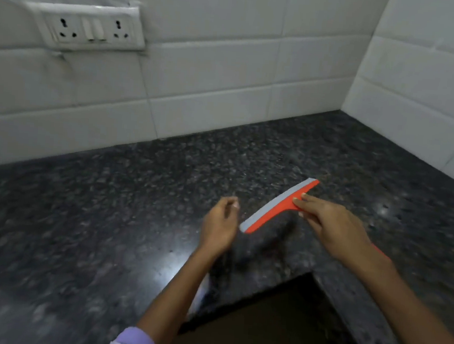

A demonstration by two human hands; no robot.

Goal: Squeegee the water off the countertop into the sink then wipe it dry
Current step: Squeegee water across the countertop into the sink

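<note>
Squeegee poised over the dark granite corner, no sink in sight.

The right hand (333, 226) gripped the handle of the orange squeegee (277, 205), its grey blade angled out over the countertop (107, 230) near the tiled corner; I could not tell whether the blade touched the stone. The left hand (220, 225) hung just beside the blade's near end, fingers loosely curled and holding nothing. The picture was blurred, and any water on the speckled granite was hard to make out. As I judged it, the danger lay in direction: a stroke toward the inner front edge (279, 287) would send water off the counter to the floor, and a tilted blade would leave streaks.
</note>
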